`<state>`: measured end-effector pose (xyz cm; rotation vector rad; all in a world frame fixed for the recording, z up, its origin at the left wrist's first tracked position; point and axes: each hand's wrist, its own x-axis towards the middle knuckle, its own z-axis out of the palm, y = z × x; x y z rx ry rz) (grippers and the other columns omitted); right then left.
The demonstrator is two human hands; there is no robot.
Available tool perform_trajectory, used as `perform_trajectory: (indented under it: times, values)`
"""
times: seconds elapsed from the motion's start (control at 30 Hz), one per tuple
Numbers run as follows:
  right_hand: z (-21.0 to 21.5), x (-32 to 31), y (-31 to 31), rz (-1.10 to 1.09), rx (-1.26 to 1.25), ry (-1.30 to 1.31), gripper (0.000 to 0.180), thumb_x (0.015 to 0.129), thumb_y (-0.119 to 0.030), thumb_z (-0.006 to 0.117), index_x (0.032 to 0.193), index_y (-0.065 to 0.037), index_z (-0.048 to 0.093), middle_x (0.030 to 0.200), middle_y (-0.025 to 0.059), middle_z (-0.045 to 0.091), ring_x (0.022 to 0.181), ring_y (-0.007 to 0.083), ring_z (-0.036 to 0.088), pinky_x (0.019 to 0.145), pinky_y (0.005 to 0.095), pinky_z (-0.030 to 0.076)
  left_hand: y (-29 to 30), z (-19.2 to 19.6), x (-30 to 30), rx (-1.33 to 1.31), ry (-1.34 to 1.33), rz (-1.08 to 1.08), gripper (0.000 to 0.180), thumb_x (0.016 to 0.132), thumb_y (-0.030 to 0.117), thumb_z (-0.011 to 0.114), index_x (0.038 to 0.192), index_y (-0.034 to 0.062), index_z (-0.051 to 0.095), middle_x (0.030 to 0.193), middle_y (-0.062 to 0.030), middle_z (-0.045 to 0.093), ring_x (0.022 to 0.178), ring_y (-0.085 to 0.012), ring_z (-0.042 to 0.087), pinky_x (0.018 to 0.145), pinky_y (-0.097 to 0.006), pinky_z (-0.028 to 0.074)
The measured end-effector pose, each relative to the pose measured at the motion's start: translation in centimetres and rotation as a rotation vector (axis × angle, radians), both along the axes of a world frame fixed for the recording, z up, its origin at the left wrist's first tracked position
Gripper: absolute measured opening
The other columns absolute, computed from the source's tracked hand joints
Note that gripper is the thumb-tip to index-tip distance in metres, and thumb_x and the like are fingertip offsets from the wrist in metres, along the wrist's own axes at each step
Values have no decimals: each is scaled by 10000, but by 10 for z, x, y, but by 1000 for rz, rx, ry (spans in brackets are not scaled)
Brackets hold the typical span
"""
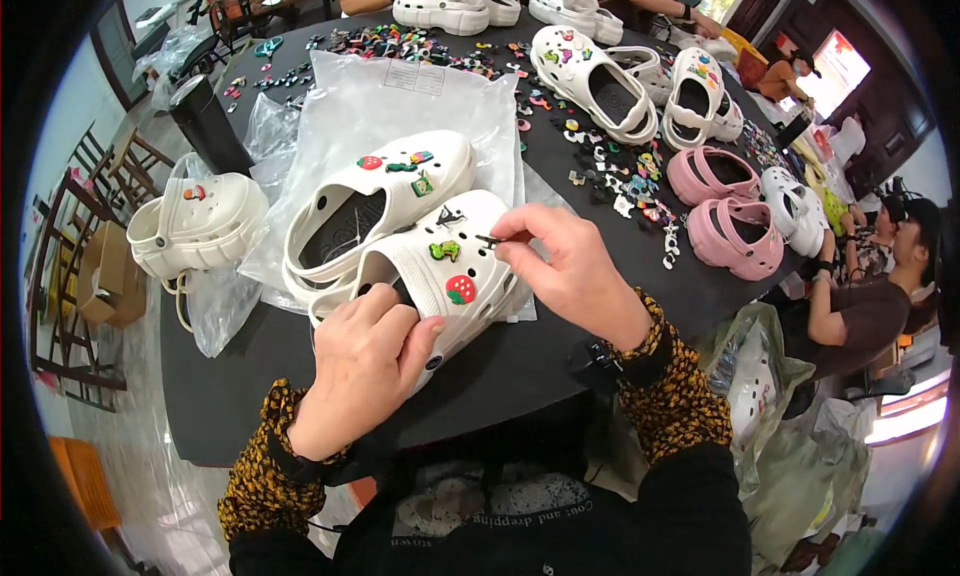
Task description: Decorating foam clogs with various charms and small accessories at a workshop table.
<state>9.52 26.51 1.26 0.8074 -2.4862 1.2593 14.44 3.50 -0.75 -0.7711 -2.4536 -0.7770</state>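
Observation:
A white clog (484,273) lies tilted in front of me, with a strawberry charm (460,290), a green charm (445,251) and a black figure charm (451,217) on its toe. My left hand (362,354) is closed on this clog, fingers reaching into its foot opening and hidden there. Thumb and finger of my right hand (568,274) pinch a small dark slender piece (488,240) against the holes in the toe; its exact kind is unclear. Just behind rests a second white clog (440,163) with several charms, on a clear plastic bag (350,96).
Loose charms (625,171) are scattered over the dark table (260,396). Another white clog (205,221) and a black bottle (210,126) stand at the left. Pink clogs (735,238) and more white clogs sit at the right and back. Other people (865,321) sit around the table.

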Motion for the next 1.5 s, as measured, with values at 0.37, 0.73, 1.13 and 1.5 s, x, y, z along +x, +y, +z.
perform_trajectory:
  times: [0.37, 0.73, 1.13, 1.5]
  values:
    - [-1, -34, 7, 117, 169, 97, 87, 777, -23, 667, 864, -34, 663, 828, 87, 653, 783, 247, 616, 784, 329, 451, -1, 1, 0, -2, -5, 10, 229, 786, 171, 730, 670, 50, 573, 663, -77, 485, 574, -271, 520, 530, -382, 409]
    - [-23, -44, 14, 275, 53, 111, 83, 765, -37, 675, 842, -48, 646, 837, 69, 621, 858, 263, 589, 823, 362, 406, -4, 7, -3, -21, -95, -58, 233, 724, 181, 777, 717, 45, 589, 667, -63, 491, 571, -248, 519, 530, -354, 399]
    - [-21, -41, 18, 227, 186, 334, 183, 735, 8, 631, 890, -90, 627, 897, 51, 582, 869, 261, 556, 826, 371, 399, -2, 5, -5, -27, -136, -57, 237, 711, 214, 794, 745, 48, 627, 689, -53, 521, 562, -233, 509, 527, -342, 386]
    - [-13, -37, 23, 254, 113, 118, 169, 746, 44, 649, 890, -44, 652, 934, 79, 621, 856, 246, 571, 807, 344, 425, -3, 5, -4, -29, -124, -68, 229, 713, 201, 788, 747, 45, 623, 698, -60, 529, 569, -235, 526, 527, -348, 387]
